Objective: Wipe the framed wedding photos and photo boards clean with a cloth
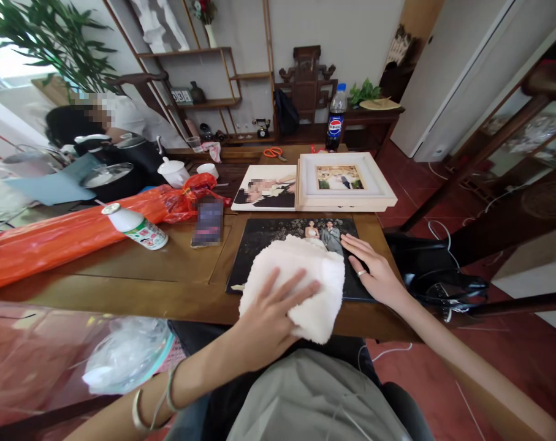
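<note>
A white fluffy cloth (300, 282) lies bunched over the middle of a dark wedding photo panel (259, 236), hanging slightly past the panel's near edge. My left hand (278, 312) rests flat on top of the cloth, fingers spread. At the panel's right side my right hand (374, 272) touches the surface with fingers stretched out; it wears a ring. The upper part of the photo shows two people in wedding clothes, and the cloth covers much of the rest.
Behind the panel are a pale photo album (266, 187) and a white framed picture (346, 177). A cola bottle (336, 119), orange-handled scissors (274, 154), a phone (208, 222), a white bottle (135, 226) and a red plastic-wrapped bundle (75, 236) share the wooden table. A person sits at the far left.
</note>
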The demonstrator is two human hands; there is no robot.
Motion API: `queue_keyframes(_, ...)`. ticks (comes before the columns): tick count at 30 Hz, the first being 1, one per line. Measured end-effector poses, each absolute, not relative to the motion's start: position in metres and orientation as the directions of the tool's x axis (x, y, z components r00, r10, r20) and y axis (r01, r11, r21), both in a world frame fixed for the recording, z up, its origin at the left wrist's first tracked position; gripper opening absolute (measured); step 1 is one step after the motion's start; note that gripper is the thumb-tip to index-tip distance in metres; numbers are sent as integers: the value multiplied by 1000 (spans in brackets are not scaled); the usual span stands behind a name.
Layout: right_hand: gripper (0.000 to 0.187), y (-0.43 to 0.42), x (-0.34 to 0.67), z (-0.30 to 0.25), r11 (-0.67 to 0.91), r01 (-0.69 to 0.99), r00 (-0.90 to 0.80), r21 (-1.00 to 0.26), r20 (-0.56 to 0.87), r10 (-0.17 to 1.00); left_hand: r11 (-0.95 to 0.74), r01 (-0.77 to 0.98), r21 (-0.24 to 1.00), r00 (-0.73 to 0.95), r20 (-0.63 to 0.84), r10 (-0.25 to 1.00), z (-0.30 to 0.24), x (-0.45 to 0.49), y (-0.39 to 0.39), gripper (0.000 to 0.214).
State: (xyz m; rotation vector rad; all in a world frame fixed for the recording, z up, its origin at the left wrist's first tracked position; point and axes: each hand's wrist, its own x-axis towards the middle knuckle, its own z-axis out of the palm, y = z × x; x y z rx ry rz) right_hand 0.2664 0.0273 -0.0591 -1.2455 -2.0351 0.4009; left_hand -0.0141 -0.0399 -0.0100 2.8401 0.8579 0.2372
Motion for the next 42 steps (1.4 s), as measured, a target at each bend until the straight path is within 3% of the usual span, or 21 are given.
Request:
queue_keyframes(5,39,28,267,-61,481,645,-276,-594,407,871,-682,719,132,677,92,731,-11,-43,13,29)
queue_keyframes(9,39,27,267,-62,479,638,-271,-602,407,872,-538,843,5,529,182,829,-20,-56,43,33)
queue_keyframes(12,39,27,267,-62,475,634,-267,-610,403,875,-552,832,-50,550,196,812,-26,-46,25,27)
queue_keyframes(20,38,28,266,-60,477,615,-257,-628,413,874,-774,632,36,762,149,630,-21,-13,-37,25)
queue_keyframes(28,38,27,267,-60,477,627,-263,-616,409,874,-637,771,-1,630,153,761,-18,-29,63,32)
queue_keyframes(33,38,26,266,-60,474,632,-269,-613,400,876,-641,768,-9,635,146,759,-19,-50,92,36)
queue_keyframes(42,38,25,266,-56,482,609,-287,-631,391,874,-725,686,62,715,127,688,-18,-51,-27,30)
